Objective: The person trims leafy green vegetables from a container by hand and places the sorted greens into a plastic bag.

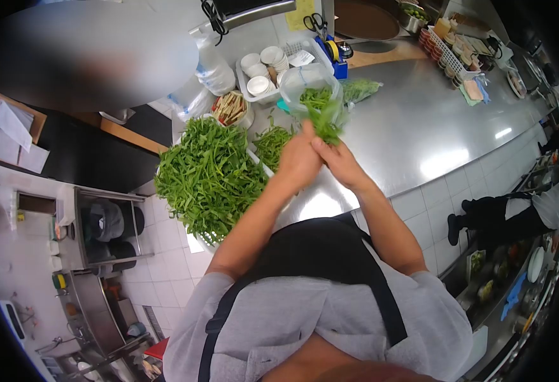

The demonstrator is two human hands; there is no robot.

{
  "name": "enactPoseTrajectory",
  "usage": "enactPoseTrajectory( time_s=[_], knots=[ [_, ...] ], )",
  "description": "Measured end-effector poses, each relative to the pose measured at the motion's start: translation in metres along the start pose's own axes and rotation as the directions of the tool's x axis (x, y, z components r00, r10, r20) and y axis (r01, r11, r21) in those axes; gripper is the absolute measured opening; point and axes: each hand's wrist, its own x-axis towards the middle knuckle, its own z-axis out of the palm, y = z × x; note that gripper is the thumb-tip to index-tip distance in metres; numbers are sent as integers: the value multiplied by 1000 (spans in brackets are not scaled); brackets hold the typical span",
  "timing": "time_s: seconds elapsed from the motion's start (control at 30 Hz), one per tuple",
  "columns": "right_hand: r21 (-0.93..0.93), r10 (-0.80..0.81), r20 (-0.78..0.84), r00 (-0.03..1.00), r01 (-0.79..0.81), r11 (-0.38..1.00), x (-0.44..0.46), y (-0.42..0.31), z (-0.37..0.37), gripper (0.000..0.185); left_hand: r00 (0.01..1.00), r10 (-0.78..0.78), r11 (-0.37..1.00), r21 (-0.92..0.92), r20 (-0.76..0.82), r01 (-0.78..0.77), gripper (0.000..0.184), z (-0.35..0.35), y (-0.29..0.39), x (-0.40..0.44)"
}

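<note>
Both hands are close together over the steel counter, fingers closed around a bunch of leafy greens (328, 126), which is blurred by motion. My left hand (300, 158) is on the near-left side of the bunch, and my right hand (342, 164) touches it from the right. Just beyond them is a clear plastic container (292, 86) with cut greens (316, 97) inside. To the left a white perforated basket (208, 238) is heaped with long-leaved greens (209, 172). A smaller pile of greens (273, 146) lies between basket and hands.
Behind stand a white basket of small cups (260, 86) and a tub of wrapped sticks (232, 109). A bag of greens (359, 90) and a blue tape dispenser (335, 57) are near the container. A co-worker (515, 213) is at the right.
</note>
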Motion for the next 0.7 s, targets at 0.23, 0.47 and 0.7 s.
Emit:
enactPoseTrajectory(
  time_s=[0.23,0.47,0.7],
  knots=[
    [439,158,-326,932,1,898,29,27,-39,36,914,372,926,-4,-162,-378,39,41,0,8],
    [-52,-291,-414,862,297,953,121,-28,-45,22,783,12,989,-107,-622,-100,20,-17,-43,76],
    [-971,70,211,975,200,129,195,54,-88,19,950,-78,997,-21,-303,75,29,-21,-100,144]
  ],
)
